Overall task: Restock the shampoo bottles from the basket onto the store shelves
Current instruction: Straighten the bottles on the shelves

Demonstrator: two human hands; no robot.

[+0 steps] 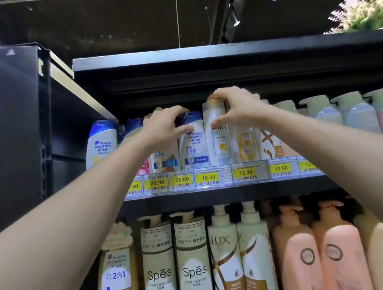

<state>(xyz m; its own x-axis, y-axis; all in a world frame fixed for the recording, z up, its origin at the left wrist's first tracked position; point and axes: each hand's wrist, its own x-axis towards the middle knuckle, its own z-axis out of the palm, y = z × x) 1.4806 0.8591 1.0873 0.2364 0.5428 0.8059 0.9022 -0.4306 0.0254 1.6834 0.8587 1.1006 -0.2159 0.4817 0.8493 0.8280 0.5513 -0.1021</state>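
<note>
Both my arms reach up to the upper shelf (218,186). My left hand (167,127) curls around the top of a white Head & Shoulders bottle with a dark blue cap (191,144), thumb on its front. My right hand (237,108) grips the cap end of a white Pantene bottle with a gold cap (219,140) standing right beside it. Both bottles stand upright on the shelf, touching each other. The basket is out of view.
More shampoo bottles fill the upper shelf on both sides, with pale pump bottles (356,110) to the right. Yellow price tags (207,177) line the shelf edge. Below stand Spes (194,267), Lux (226,259) and pink pump bottles (337,254). A dark cabinet (18,129) is at left.
</note>
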